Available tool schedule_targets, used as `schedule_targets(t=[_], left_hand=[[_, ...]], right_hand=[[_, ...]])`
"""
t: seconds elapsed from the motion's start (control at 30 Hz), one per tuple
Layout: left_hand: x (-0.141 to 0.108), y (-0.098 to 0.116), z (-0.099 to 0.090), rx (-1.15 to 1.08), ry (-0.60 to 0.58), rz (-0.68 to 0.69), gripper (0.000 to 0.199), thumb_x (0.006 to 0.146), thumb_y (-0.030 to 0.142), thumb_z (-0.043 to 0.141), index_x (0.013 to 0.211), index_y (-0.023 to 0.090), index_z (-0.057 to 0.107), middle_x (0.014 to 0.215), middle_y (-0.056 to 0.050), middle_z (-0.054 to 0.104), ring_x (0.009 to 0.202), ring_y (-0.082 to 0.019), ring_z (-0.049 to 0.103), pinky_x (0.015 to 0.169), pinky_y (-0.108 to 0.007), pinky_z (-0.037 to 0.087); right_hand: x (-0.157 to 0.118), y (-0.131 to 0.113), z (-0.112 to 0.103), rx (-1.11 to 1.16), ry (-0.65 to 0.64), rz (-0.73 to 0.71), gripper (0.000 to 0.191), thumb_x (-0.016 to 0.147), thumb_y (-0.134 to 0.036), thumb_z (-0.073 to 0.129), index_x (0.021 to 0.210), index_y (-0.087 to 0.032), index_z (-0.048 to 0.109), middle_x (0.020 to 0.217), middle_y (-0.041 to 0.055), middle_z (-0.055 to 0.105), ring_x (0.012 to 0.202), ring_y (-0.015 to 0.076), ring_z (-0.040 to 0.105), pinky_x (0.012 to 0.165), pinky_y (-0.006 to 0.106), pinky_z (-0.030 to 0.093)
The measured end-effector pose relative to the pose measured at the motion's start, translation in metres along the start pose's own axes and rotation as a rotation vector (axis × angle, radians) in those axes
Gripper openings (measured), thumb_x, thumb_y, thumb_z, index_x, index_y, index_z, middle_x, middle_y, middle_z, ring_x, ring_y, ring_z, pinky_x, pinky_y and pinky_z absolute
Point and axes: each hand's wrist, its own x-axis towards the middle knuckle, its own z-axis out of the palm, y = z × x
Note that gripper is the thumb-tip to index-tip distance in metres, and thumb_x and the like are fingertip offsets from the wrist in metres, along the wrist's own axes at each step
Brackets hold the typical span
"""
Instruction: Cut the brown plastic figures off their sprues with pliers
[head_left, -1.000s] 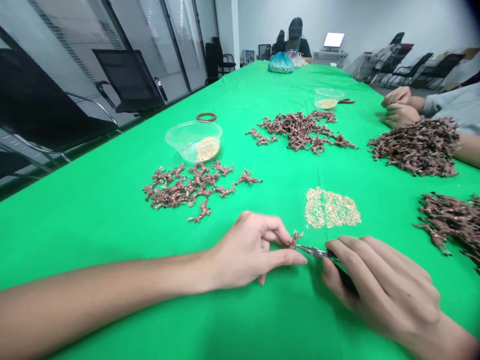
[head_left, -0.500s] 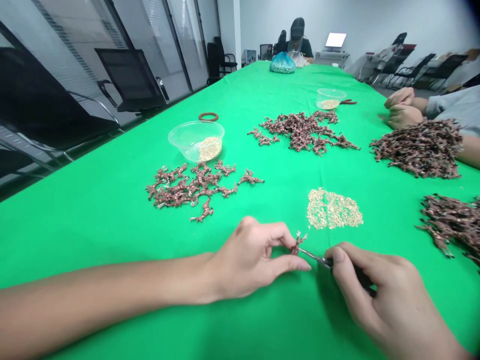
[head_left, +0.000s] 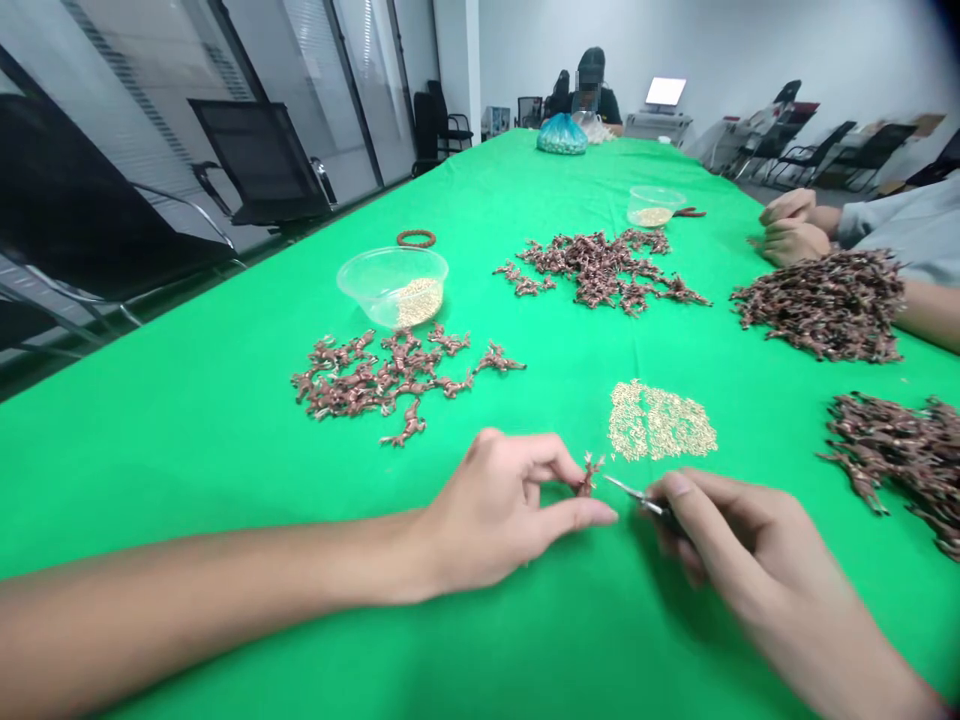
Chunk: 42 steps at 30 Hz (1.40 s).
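Note:
Between thumb and fingertips my left hand [head_left: 510,515] pinches a small brown deer figurine [head_left: 586,478], its pale antlers pointing up. My right hand [head_left: 750,560] is closed round a thin metal tool with a dark handle [head_left: 654,506]; whether it is tweezers or pliers I cannot tell. The pointed tip is a short way right of the figurine, apart from it. Just beyond both hands lies a flat patch of tiny gold-coloured pieces [head_left: 679,425]. Several brown figurines [head_left: 360,382] lie loose to the left of it.
A clear plastic bowl [head_left: 367,290] holds more gold pieces, with a brown ring [head_left: 416,238] behind it. Figurine piles [head_left: 600,265] lie mid-table and at right [head_left: 825,305]. Another person's hands [head_left: 795,228] rest at the right edge. A blue bag [head_left: 561,135] stands far back.
The tool in my right hand has drawn back from the figurine, leaving a small gap. My left hand still pinches the figurine, almost in place. The view has shifted slightly.

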Motion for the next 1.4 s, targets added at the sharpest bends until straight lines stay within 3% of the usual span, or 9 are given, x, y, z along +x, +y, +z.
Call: schedule_targets(t=[0.07, 0.13, 0.2, 0.37, 1.1, 1.3, 1.4], left_hand=[[0.004, -0.001, 0.0, -0.128, -0.033, -0.125, 0.037, 0.075, 0.048, 0.079, 0.082, 0.016, 0.06, 0.054, 0.004, 0.059, 0.036, -0.008, 0.049, 0.033, -0.018, 0.035], [0.006, -0.002, 0.0, -0.197, -0.053, -0.173, 0.038, 0.073, 0.047, 0.08, 0.081, 0.017, 0.06, 0.061, 0.003, 0.063, 0.036, -0.008, 0.051, 0.031, -0.018, 0.037], [0.007, -0.004, 0.0, -0.218, -0.062, -0.17, 0.037, 0.072, 0.046, 0.081, 0.081, 0.016, 0.06, 0.064, 0.002, 0.065, 0.036, -0.007, 0.05, 0.031, -0.017, 0.038], [0.006, -0.004, 0.0, -0.214, -0.077, -0.175, 0.035, 0.072, 0.043, 0.081, 0.08, 0.016, 0.06, 0.058, 0.004, 0.062, 0.037, -0.007, 0.051, 0.032, -0.016, 0.039], [0.006, -0.002, -0.002, -0.208, -0.09, -0.169, 0.035, 0.072, 0.043, 0.082, 0.081, 0.016, 0.062, 0.055, 0.004, 0.06, 0.035, -0.007, 0.05, 0.031, -0.015, 0.038], [0.004, 0.002, -0.003, -0.138, -0.081, -0.111, 0.036, 0.075, 0.046, 0.079, 0.083, 0.015, 0.063, 0.057, 0.003, 0.061, 0.034, -0.006, 0.046, 0.031, -0.016, 0.032], [0.003, 0.001, -0.002, -0.025, -0.048, 0.013, 0.032, 0.077, 0.041, 0.079, 0.082, 0.013, 0.065, 0.056, 0.004, 0.058, 0.037, -0.003, 0.037, 0.035, -0.015, 0.027]], right_hand=[[0.004, 0.01, 0.0, -0.293, 0.262, -0.353, 0.017, 0.093, -0.023, 0.056, 0.08, -0.017, 0.065, 0.063, -0.0001, 0.061, 0.05, 0.0115, 0.056, 0.048, 0.023, 0.044], [0.008, 0.019, 0.0, -0.53, 0.361, -0.649, 0.009, 0.089, -0.018, 0.062, 0.094, -0.012, 0.066, 0.083, 0.0074, 0.069, 0.069, 0.0169, 0.064, 0.063, 0.027, 0.05], [0.011, 0.024, 0.001, -0.64, 0.353, -0.755, 0.014, 0.087, -0.017, 0.066, 0.099, -0.009, 0.065, 0.088, 0.0111, 0.07, 0.077, 0.0202, 0.065, 0.07, 0.031, 0.051], [0.009, 0.026, 0.002, -0.681, 0.341, -0.847, 0.023, 0.083, -0.015, 0.071, 0.102, -0.004, 0.064, 0.088, 0.0136, 0.07, 0.078, 0.0222, 0.062, 0.071, 0.035, 0.05], [0.008, 0.022, 0.004, -0.741, 0.349, -0.869, 0.029, 0.079, -0.016, 0.077, 0.101, -0.003, 0.064, 0.084, 0.013, 0.07, 0.073, 0.0221, 0.061, 0.067, 0.035, 0.048], [0.003, 0.013, 0.007, -0.582, 0.292, -0.656, 0.005, 0.091, -0.018, 0.061, 0.091, -0.013, 0.062, 0.078, 0.0068, 0.066, 0.061, 0.013, 0.059, 0.054, 0.027, 0.039], [0.0, 0.004, 0.007, -0.44, 0.227, -0.466, 0.014, 0.094, -0.021, 0.054, 0.082, -0.017, 0.06, 0.063, -0.0021, 0.057, 0.048, 0.0073, 0.049, 0.049, 0.023, 0.036]])
